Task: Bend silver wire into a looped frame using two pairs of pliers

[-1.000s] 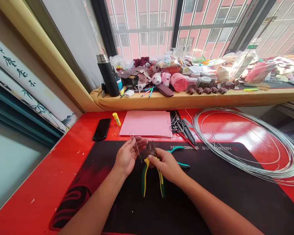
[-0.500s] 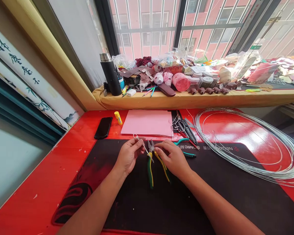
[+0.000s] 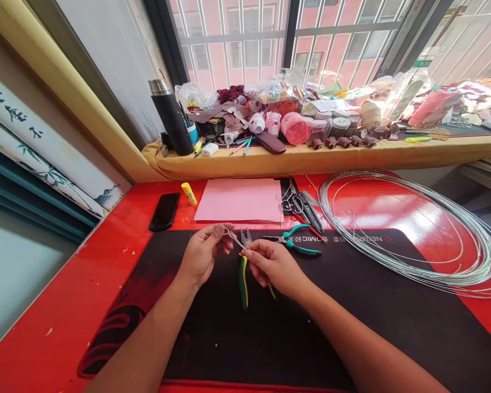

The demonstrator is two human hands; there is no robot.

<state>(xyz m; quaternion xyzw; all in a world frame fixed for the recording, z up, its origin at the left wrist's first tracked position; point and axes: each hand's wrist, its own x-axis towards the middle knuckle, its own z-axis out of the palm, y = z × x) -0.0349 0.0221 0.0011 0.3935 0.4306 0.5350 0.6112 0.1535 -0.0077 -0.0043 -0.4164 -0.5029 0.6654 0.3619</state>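
Note:
Between my hands is a short piece of bent silver wire (image 3: 238, 242) with a loop at its left end. My left hand (image 3: 204, 252) pinches the looped end between thumb and fingers. My right hand (image 3: 272, 266) is closed on the straight end. Green-and-yellow pliers (image 3: 244, 281) lie with handles spread on the black mat beneath, partly covered by my right hand. Just beyond that hand, teal-handled pliers (image 3: 297, 236) rest on the mat's far edge.
A large coil of wire (image 3: 429, 278) lies at the right. Pink paper (image 3: 239, 201), scissors (image 3: 291, 203), a utility knife (image 3: 311, 212), a yellow glue stick (image 3: 189, 194) and a black phone (image 3: 164, 212) sit along the back. A black flask (image 3: 172, 120) stands on the cluttered sill.
My right hand has moved left and taken hold of the wire's straight end. The wire was in my left hand alone before. The view has shifted slightly.

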